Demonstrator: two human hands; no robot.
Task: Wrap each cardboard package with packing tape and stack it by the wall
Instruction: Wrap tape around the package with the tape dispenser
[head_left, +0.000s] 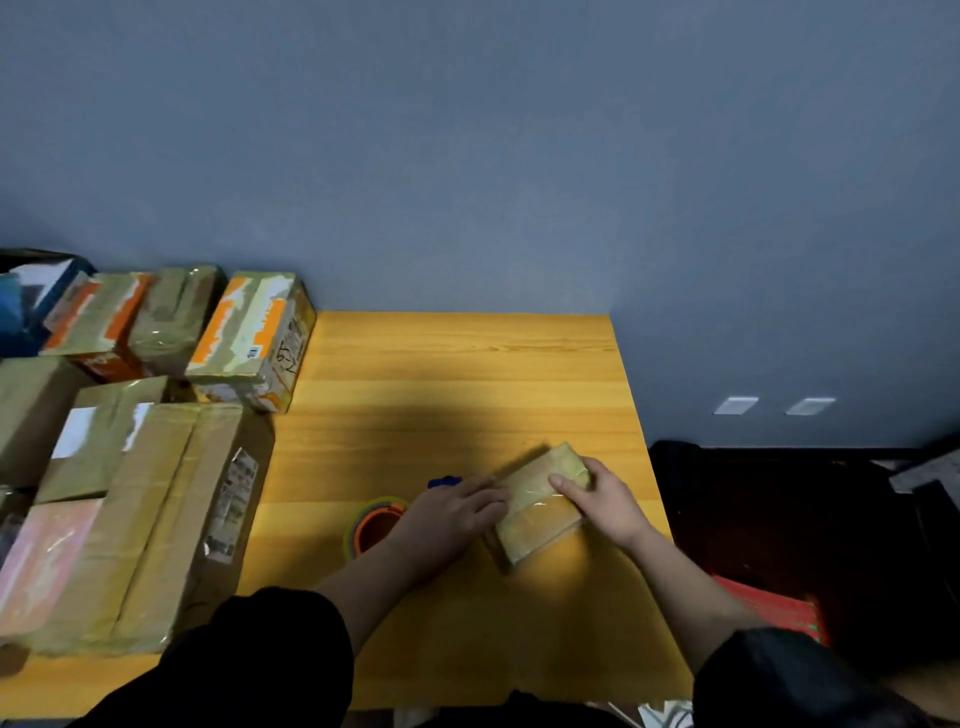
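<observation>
A view from above and behind a person's two forearms, both in dark sleeves pushed up, reaching over a yellow wooden bench (467, 374) set against a blue-grey wall (467, 156).

Near the right side of the bench lies a small cardboard package (540, 501), flat and turned at an angle, with glossy clear tape across its top. The right hand (605, 501) rests on the package's right edge, its grip loosely closed on the box — fingers laid over the top face, thumb side hidden. The left hand (454, 506) lies with straight fingers pressed flat against the package's left edge and top; its grip is open, holding nothing.

Just behind the left hand stands a roll of packing tape (375, 525) with an orange core, partly covered by the wrist. A small blue object (444, 481) shows beyond the left fingers; what it is cannot be told.

Along the left side of the bench sits a crowd of wrapped cardboard boxes. The nearest is a large flat box (171, 519) with a printed label on its side. Farther back, against the wall, a box with orange tape (249, 338) stands beside several others — all shiny with tape.

To the right of the bench the floor is dark, with a red object (774, 608) near the right elbow, and two pale wall plates (774, 405) low on the wall.
</observation>
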